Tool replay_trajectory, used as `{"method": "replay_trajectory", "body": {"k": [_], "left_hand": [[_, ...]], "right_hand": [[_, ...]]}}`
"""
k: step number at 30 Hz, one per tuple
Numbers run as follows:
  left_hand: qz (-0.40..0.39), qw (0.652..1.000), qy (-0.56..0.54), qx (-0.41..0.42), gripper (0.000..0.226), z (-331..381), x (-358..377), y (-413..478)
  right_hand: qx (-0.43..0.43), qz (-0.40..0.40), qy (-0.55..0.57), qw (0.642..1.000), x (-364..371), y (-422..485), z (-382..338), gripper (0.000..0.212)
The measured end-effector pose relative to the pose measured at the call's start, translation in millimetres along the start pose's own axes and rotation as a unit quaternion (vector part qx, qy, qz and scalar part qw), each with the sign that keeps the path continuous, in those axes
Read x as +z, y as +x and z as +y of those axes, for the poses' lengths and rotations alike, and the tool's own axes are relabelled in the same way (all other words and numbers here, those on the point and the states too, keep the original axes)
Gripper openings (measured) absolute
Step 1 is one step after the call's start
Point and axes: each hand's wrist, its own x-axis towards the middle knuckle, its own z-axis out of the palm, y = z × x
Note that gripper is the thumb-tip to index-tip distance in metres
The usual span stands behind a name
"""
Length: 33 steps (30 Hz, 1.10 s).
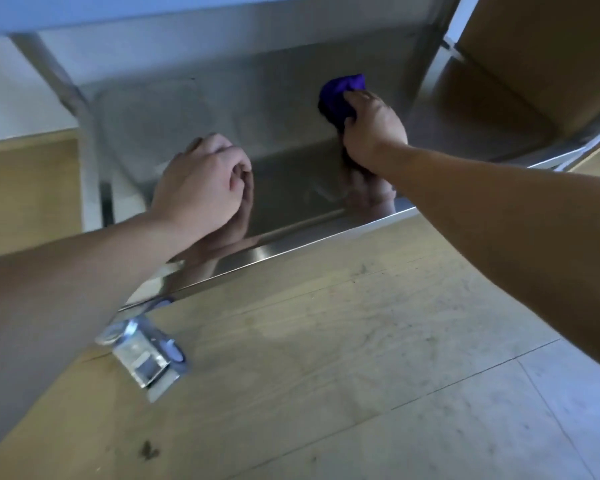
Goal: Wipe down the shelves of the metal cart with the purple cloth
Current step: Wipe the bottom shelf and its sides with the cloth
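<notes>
While wiping toward the far right corner of the shelf, gripped bunched purple cloth in right hand fingers; braced left hand, curled and empty, by the front edge. Likely needed firm, overlapping strokes.

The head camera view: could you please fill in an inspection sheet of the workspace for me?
Surface: lower shelf of the metal cart, bare steel, reflective.
Job's things: purple cloth, bunched, on the shelf toward its right.
Clutter: nothing seen.
Grippers: right hand grips the cloth against the shelf; left hand, fingers curled, rests on the shelf, holding nothing visible.
Cables: nothing seen.
Surroundings: caster under the cart's near-left corner; cardboard box beyond the cart's right end; wooden floor with a dark spot.
</notes>
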Motion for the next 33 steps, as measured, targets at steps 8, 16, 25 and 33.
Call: {"method": "replay_trajectory", "body": {"k": [8,16,25,33], "left_hand": [[-0.041,0.995,0.033,-0.081,0.023,-27,-44,-22],[-0.042,0.992,0.049,-0.108,0.021,-15,-62,-18],[-0.092,0.975,0.07,-0.188,0.041,-13,-56,-21],[-0.066,0.963,-0.075,-0.25,0.028,-6,-50,-9]], "right_hand": [[-0.079,-0.087,0.008,0.993,24,-31,-71,0.05],[-0.168,-0.236,0.168,0.942,14,-65,-128,0.058],[-0.081,-0.271,0.157,0.946,-13,-59,-112,0.043],[-0.058,-0.326,0.096,0.939,-22,-60,-115,0.038]]}}
